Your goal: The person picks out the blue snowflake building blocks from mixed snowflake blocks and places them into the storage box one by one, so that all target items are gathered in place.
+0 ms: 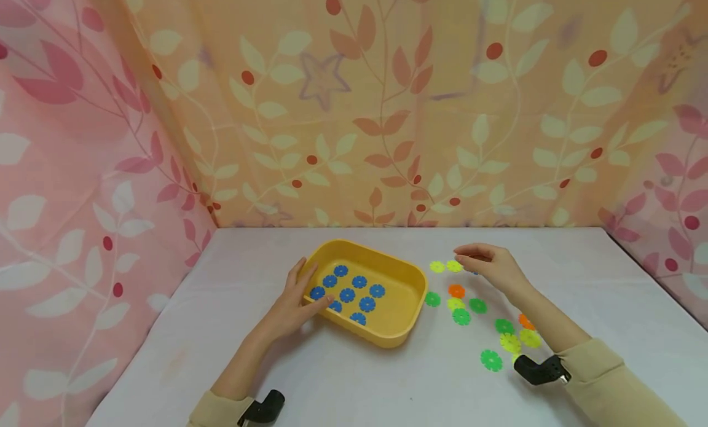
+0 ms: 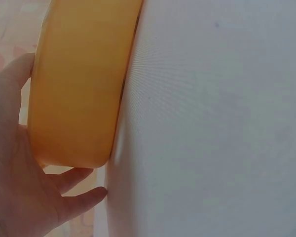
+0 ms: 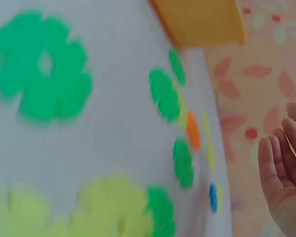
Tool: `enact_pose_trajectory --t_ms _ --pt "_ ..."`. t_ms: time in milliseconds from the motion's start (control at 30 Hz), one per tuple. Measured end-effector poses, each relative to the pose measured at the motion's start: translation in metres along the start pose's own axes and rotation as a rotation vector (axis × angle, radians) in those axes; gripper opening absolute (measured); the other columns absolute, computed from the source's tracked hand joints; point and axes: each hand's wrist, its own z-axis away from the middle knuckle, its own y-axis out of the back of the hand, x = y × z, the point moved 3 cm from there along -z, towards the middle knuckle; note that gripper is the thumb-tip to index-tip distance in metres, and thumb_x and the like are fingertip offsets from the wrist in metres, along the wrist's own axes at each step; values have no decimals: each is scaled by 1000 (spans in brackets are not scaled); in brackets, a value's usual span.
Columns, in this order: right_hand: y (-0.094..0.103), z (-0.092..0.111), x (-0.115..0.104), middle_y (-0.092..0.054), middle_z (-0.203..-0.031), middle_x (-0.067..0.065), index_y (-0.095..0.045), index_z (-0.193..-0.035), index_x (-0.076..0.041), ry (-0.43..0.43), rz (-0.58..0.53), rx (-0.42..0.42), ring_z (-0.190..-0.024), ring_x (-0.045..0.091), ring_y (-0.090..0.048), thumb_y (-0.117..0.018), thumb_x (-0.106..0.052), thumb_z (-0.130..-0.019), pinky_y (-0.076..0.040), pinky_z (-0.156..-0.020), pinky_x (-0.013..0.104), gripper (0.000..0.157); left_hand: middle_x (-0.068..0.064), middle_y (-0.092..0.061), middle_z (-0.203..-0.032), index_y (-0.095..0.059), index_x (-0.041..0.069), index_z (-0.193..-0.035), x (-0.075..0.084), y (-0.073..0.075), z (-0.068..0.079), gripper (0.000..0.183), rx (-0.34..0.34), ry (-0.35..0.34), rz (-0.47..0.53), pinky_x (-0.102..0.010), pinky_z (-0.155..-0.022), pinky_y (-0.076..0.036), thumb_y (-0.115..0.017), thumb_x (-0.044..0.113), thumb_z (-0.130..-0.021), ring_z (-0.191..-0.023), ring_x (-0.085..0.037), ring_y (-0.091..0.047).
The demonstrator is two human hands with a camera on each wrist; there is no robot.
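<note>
A yellow plastic tray (image 1: 399,319) stands on the table, with several blue snowflake discs (image 1: 347,295) lying flat inside, mostly toward its left half. My left hand (image 1: 293,303) grips the tray's left corner, thumb over the near rim and fingers around the outer wall. To the right of the tray, my right hand (image 1: 496,270) is raised above the table with its fingers loosely bent and nothing visible in them. Below it lies one more blue snowflake disc (image 3: 213,197), mostly hidden by the fingers in the head view.
Loose discs spread over the table right of the tray: several green (image 1: 491,360), several yellow (image 1: 510,343), and orange ones (image 1: 456,290). Some lie under the right forearm. A patterned curtain (image 1: 365,107) stands behind the white tabletop (image 1: 354,390).
</note>
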Motion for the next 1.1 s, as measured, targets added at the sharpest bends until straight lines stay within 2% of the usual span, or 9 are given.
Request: enact_pose_trajectory --t_ms 133,267,400,567,833,1100 --pt "20 2 23 -61 -128 14 -58 -133 -8 -75 40 33 -107 31 -60 -62 -48 -93 -52 -87 36 57 -4 6 -163 -20 15 -157 -1 0 -1 87 -5 1 0 -64 -108 -22 -65 48 -90 -144 -40 -16" --pt "30 -1 40 -63 -122 17 -58 -132 -5 -115 133 30 -98 29 -63 -62 -43 -95 -53 -76 32 53 -5 6 -162 -20 15 -157 -2 0 -1 87 -5 2 -6 -64 -108 -22 -65 48 -90 -144 -40 -16" --pt "36 -5 50 -67 -107 16 -62 -122 1 -89 256 17 -86 25 -62 -67 -30 -93 -53 -67 30 44 -4 6 -163 -20 15 -157 -2 -1 -1 87 -4 4 -4 -64 -108 -22 -65 48 -90 -144 -39 -16" --pt "37 -10 56 -68 -96 11 -67 -112 2 -43 385 24 -88 26 -60 -72 -27 -89 -49 -70 29 38 -4 6 -163 -20 16 -157 -2 -1 -1 88 -2 3 3 -64 -108 -22 -65 50 -90 -144 -39 -16" --pt "34 -12 57 -67 -86 5 -69 -104 0 -34 421 57 -81 23 -57 -74 -29 -87 -44 -73 35 34 -3 6 -163 -21 16 -157 -2 -1 -1 88 3 -4 0 -65 -108 -22 -65 52 -89 -144 -40 -17" --pt "33 -16 60 -64 -83 4 -70 -100 -2 -49 433 77 -81 24 -54 -73 -28 -88 -41 -71 33 30 -3 5 -163 -21 16 -157 0 -1 -1 87 2 7 0 -65 -107 -23 -65 50 -90 -144 -40 -18"
